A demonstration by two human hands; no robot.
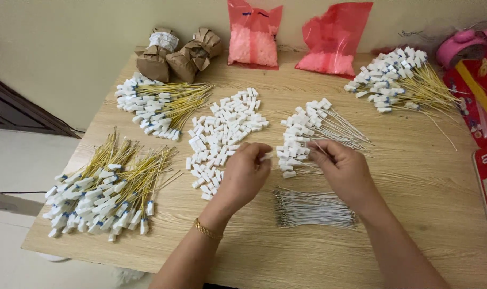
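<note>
While pinching a small white plastic cap (267, 156) in my left hand (247, 172), I am holding a thin wire (319, 149) in my right hand (344, 170); beside the loose-cap pile (224, 134), finished bundles (321, 128) are mounting and bare wires (314, 208) are waiting.

One head view looks steeply down and forward over the table (286, 257), close above its near edge.

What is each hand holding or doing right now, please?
Left hand: pinched shut on a small white cap.
Right hand: fingers closed; contents cannot be told.
</note>
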